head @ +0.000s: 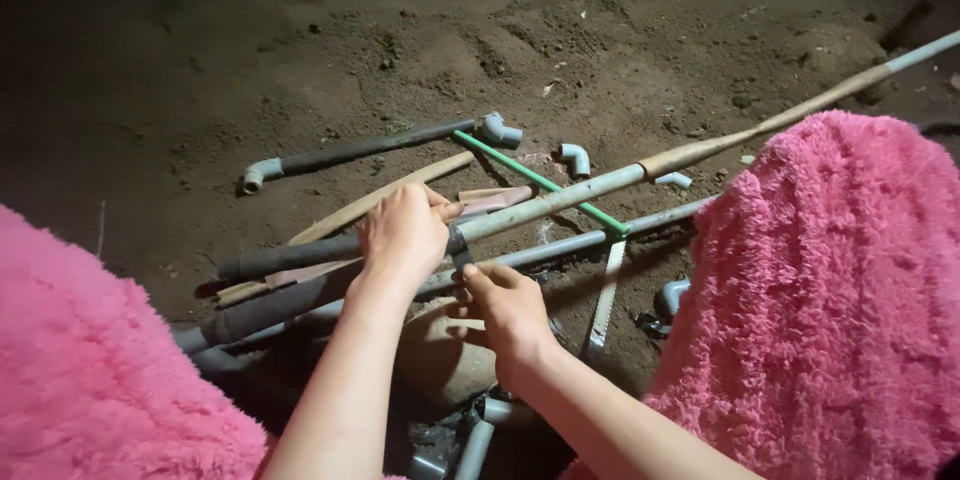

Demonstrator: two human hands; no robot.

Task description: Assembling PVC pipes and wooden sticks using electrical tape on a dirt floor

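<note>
Pipe (560, 198) — one long grey length — gripped by two hands (402, 235), elbows (574, 158) nearby.

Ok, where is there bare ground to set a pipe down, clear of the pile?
Bare soil lies open beyond the dark pipe with elbows. Crowded: around the left hand and right hand, where the long pipe, green rod and saw blade cross.

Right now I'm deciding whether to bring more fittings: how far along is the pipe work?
Early. One dark pipe already carries elbows at both ends. The left hand grips the long grey pipe; the right hand works beneath that spot. A loose elbow and other pipes lie unjoined.
</note>
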